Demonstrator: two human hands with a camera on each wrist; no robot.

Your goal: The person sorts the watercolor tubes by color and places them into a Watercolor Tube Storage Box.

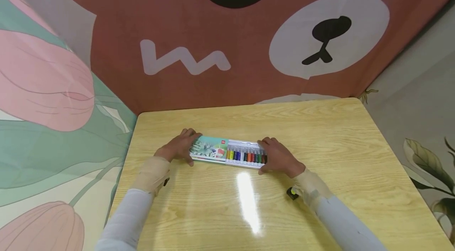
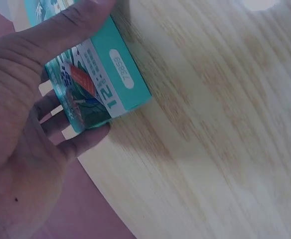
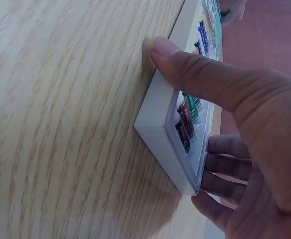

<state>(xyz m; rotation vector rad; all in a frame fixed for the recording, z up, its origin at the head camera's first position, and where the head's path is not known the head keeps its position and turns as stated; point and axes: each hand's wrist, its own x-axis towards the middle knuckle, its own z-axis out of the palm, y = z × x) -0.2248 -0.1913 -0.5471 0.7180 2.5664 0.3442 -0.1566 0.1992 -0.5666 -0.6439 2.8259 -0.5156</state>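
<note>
A teal printed paint box sleeve (image 1: 209, 148) lies toward the left, and a white tray (image 1: 245, 165) with several colored paint tubes (image 1: 249, 157) extends from its right end. My left hand (image 1: 182, 146) grips the sleeve's left end, thumb on the near side and fingers on the far side. In the left wrist view the sleeve's end (image 2: 120, 69) carries printed numbers. My right hand (image 1: 281, 157) holds the right end of the tray the same way. Dark, red-brown and green tubes (image 3: 188, 119) show under the thumb in the right wrist view.
The box is on a light wood-grain table (image 1: 213, 211), its far edge against a red-brown printed backdrop (image 1: 185, 89). A floral cloth (image 1: 53, 124) hangs along the left, and another printed cloth (image 1: 419, 97) on the right. Bright glare falls on the tabletop.
</note>
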